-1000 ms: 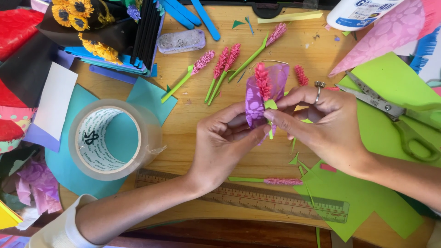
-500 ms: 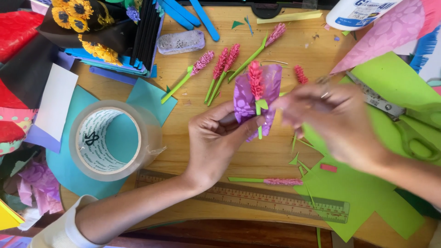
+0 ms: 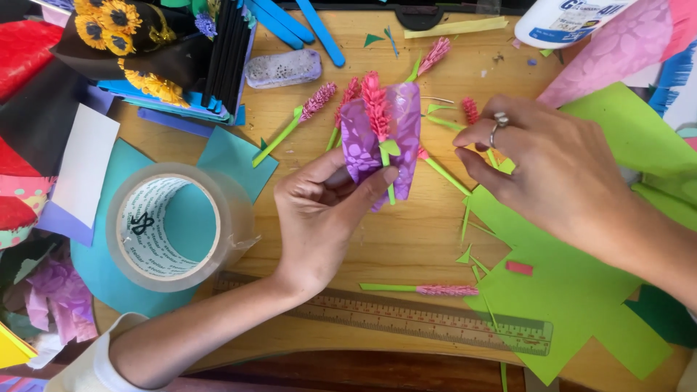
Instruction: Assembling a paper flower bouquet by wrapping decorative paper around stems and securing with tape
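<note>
Wooden and pale, the craft table [image 3: 406,239] is crowded with cut paper on every side. At its middle the left hand [image 3: 323,214] pinches a curled piece of purple patterned paper [image 3: 399,131] between thumb and fingertips, fingers closed around its lower edge; a pink paper flower [image 3: 376,109] with a green stem and leaf lies against the purple sheet, held in the same grip. The right hand [image 3: 552,170] hovers just beside it, apart from the paper, its thumb and forefinger drawn close together but holding nothing that can be made out (a ring sits on one finger).

More pink paper flowers on green stems [image 3: 319,98] lie on the wood behind the held piece, and another one [image 3: 443,290] rests flat near the transparent ruler [image 3: 435,323] along the table's near edge. Sheets of green paper [image 3: 573,290] spread under the right wrist. A large roll of clear tape [image 3: 170,225] stands left of the left hand on teal paper [image 3: 232,156]. Farther back are blue craft sticks [image 3: 319,33], a paper sunflower bouquet in black wrap [image 3: 123,36] and a white glue bottle [image 3: 573,18].
</note>
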